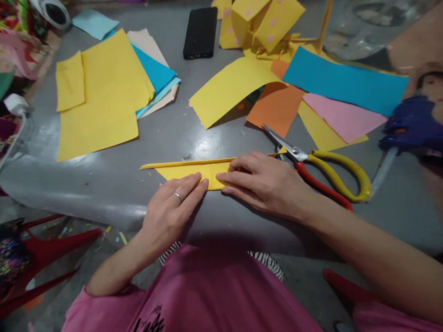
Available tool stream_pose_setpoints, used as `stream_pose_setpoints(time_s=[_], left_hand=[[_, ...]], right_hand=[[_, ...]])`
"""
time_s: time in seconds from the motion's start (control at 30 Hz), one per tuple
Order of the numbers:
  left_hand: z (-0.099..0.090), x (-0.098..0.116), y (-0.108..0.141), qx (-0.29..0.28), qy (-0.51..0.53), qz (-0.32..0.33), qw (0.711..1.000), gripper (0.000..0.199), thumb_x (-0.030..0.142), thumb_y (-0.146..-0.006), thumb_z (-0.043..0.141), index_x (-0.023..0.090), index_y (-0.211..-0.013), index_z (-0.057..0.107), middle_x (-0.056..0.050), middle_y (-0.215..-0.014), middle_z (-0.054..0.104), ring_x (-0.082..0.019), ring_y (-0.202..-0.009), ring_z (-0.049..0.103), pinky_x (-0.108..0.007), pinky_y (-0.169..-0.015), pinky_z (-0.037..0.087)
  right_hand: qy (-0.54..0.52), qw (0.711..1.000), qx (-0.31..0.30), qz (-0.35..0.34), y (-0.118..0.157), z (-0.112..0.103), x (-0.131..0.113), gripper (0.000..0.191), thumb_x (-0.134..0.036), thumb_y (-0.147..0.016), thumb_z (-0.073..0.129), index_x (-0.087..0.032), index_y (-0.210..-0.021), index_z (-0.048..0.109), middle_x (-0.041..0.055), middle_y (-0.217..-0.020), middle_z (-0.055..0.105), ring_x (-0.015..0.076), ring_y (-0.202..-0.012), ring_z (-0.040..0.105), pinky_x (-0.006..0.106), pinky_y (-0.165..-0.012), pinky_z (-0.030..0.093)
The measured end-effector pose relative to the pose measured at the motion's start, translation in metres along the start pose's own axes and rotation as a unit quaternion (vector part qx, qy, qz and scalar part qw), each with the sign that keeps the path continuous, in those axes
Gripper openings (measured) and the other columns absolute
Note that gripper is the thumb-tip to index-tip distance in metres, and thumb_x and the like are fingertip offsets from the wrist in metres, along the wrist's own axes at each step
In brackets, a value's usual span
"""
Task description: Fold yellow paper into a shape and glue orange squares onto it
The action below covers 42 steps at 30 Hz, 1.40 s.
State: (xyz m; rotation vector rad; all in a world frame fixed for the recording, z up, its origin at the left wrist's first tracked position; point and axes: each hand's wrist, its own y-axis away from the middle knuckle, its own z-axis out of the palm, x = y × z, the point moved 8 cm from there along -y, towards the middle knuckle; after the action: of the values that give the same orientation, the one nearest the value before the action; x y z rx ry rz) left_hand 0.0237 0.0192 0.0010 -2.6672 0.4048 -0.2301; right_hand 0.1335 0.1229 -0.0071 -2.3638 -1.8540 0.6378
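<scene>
A strip of folded yellow paper [210, 170] lies near the front edge of the table, its long thin folded rim along the far side. My left hand [173, 203], with a ring on one finger, holds its near edge; the fingers are pressed together on the paper. Just to the right, my right hand [266, 184] grips the same paper with thumb and curled fingers, covering part of it. The paper's right tip pokes out past my knuckles. Beside the right hand lie scissors [297, 157] with one yellow and one red handle, their blades pointing away from me.
Yellow sheets [104, 92] lie at the left over blue paper [152, 64]. A black phone-like slab [200, 33] sits at the back. Orange paper [277, 108], pink paper [346, 117] and a blue strip [346, 80] overlap at right, near a blue glue gun [410, 122].
</scene>
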Motion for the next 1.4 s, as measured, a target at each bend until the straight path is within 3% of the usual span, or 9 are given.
stream_pose_setpoints(time_s=[0.27, 0.43, 0.57, 0.67, 0.73, 0.93, 1.4], left_hand=[[0.004, 0.003, 0.004, 0.009, -0.013, 0.002, 1.000, 0.032, 0.006, -0.099, 0.046, 0.007, -0.126, 0.063, -0.015, -0.128, 0.071, -0.025, -0.118, 0.070, -0.038, -0.098, 0.058], [0.007, 0.007, 0.003, -0.023, -0.031, 0.003, 0.999, 0.035, 0.007, -0.100, 0.043, 0.007, -0.130, 0.062, -0.015, -0.133, 0.069, -0.024, -0.124, 0.066, -0.039, -0.105, 0.054], [0.010, 0.016, 0.001, -0.052, -0.066, -0.014, 0.996, 0.039, 0.028, -0.102, 0.052, 0.005, -0.131, 0.061, -0.017, -0.135, 0.067, -0.028, -0.125, 0.064, -0.044, -0.109, 0.048], [0.011, 0.024, 0.001, -0.052, -0.087, -0.029, 0.994, 0.069, 0.058, -0.099, 0.047, -0.001, -0.133, 0.060, -0.021, -0.137, 0.064, -0.034, -0.125, 0.063, -0.047, -0.109, 0.044], [0.013, 0.027, 0.003, -0.057, -0.097, -0.039, 0.993, 0.081, 0.066, -0.097, 0.041, -0.003, -0.135, 0.058, -0.022, -0.140, 0.062, -0.036, -0.125, 0.062, -0.047, -0.110, 0.041], [0.020, 0.028, 0.008, -0.079, -0.086, -0.048, 0.992, 0.083, 0.068, -0.097, 0.037, -0.002, -0.140, 0.054, -0.022, -0.145, 0.058, -0.033, -0.133, 0.056, -0.046, -0.112, 0.036], [0.019, 0.024, 0.010, -0.075, -0.049, -0.051, 0.995, 0.091, 0.076, -0.091, 0.042, 0.001, -0.140, 0.055, -0.022, -0.145, 0.058, -0.033, -0.135, 0.054, -0.046, -0.120, 0.025]], right_hand=[[0.008, 1.000, 0.006, -0.005, 0.000, -0.001, 0.000, 0.030, -0.038, -0.101, 0.052, -0.020, -0.108, 0.075, 0.0091, -0.094, 0.070, 0.0199, -0.083, 0.059, 0.032, -0.072, 0.046], [0.011, 1.000, 0.004, -0.006, 0.000, 0.000, 0.000, 0.030, -0.038, -0.101, 0.053, -0.020, -0.108, 0.075, 0.0095, -0.095, 0.070, 0.0204, -0.083, 0.059, 0.032, -0.073, 0.046], [0.023, 1.000, 0.005, -0.012, -0.001, -0.001, -0.002, 0.029, -0.037, -0.101, 0.052, -0.020, -0.108, 0.075, 0.0087, -0.093, 0.070, 0.0198, -0.082, 0.059, 0.031, -0.072, 0.046], [0.038, 0.999, 0.011, -0.025, -0.001, -0.003, -0.004, 0.027, -0.035, -0.101, 0.054, -0.019, -0.108, 0.075, 0.0088, -0.093, 0.070, 0.0195, -0.082, 0.058, 0.031, -0.072, 0.046], [0.048, 0.998, 0.019, -0.033, 0.000, -0.005, -0.005, 0.026, -0.034, -0.101, 0.054, -0.018, -0.107, 0.075, 0.0090, -0.093, 0.070, 0.0193, -0.081, 0.058, 0.030, -0.072, 0.046], [0.068, 0.995, 0.044, -0.058, 0.001, -0.007, -0.008, 0.022, -0.030, -0.100, 0.057, -0.018, -0.106, 0.074, 0.0081, -0.090, 0.070, 0.0184, -0.078, 0.057, 0.030, -0.070, 0.046], [0.076, 0.994, 0.047, -0.058, 0.000, -0.007, -0.010, 0.023, -0.032, -0.100, 0.057, -0.018, -0.105, 0.074, 0.0074, -0.090, 0.070, 0.0173, -0.078, 0.056, 0.028, -0.069, 0.046]])
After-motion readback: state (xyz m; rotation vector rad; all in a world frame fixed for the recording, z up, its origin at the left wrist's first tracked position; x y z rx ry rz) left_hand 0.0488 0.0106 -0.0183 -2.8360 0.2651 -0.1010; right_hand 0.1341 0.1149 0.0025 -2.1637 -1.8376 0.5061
